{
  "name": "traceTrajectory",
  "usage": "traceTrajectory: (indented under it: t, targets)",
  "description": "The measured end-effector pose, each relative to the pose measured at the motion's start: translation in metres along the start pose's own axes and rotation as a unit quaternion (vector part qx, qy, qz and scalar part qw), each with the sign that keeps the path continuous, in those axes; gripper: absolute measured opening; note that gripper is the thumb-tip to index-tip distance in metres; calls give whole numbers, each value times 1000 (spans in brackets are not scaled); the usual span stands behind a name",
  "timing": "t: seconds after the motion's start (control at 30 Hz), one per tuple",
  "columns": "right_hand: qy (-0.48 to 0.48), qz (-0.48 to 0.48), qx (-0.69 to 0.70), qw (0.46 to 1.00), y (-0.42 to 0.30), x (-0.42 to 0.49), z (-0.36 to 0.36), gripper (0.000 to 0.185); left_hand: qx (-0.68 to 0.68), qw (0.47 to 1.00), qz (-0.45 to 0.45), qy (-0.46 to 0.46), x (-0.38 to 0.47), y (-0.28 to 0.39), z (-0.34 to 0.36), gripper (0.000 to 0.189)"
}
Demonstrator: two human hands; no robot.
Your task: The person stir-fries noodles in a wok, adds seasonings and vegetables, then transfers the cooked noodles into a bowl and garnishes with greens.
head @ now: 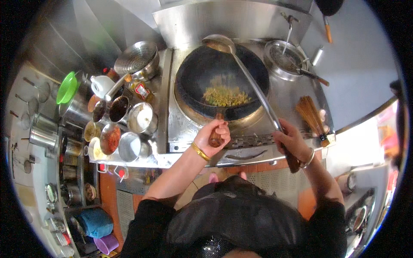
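Note:
My left hand (213, 137) is wrapped around the wooden handle of a black wok (193, 75), which sits over the round burner ring (190, 114). Chopped yellow-green food (226, 96) lies in the near half of the wok and looks blurred along its upper side. In my right hand (288, 138) is the handle of a long metal ladle (255, 87). The ladle's shaft slants across the wok, and its bowl (218, 43) is over the far rim, away from the food.
Left of the stove stand several metal seasoning pots (109, 138), an oil bottle (142, 91) and a perforated strainer (137, 58). On the right, a tap (289, 24) runs into a metal basin (282, 59) with a dark-handled tool across it. A bamboo brush (309, 116) lies near the right edge.

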State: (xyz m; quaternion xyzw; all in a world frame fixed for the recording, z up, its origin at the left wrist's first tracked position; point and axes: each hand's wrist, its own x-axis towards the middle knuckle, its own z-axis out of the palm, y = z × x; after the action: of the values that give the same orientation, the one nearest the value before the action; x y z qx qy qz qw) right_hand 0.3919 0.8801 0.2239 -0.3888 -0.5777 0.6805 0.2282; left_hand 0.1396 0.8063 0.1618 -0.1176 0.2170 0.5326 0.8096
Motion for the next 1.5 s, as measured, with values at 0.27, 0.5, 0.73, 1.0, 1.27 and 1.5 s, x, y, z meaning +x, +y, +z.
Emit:
traceTrajectory:
  t: [0.27, 0.5, 0.73, 1.0, 1.27, 1.5]
  targets:
    - [31, 127, -112, 985, -31, -98, -80, 27, 219, 975, 16, 41, -41, -28, -85, 12]
    - [-47, 141, -252, 956, 26, 21, -35, 14, 65, 997, 14, -49, 59, 19, -88, 13]
    - [5, -32, -188, 982, 77, 130, -59, 19, 75, 996, 31, -20, 55, 13, -91, 18]
    - [-21, 263, -230, 937, 59, -2, -35, 40, 59, 998, 19, -24, 59, 17, -98, 24]
    - [-15, 60, -113, 992, 12, 51, -9, 18, 116, 990, 53, 66, -10, 9, -38, 11]
    - [50, 58, -24, 997, -7, -2, -21, 35, 30, 998, -4, 48, -66, 4, 18, 17]
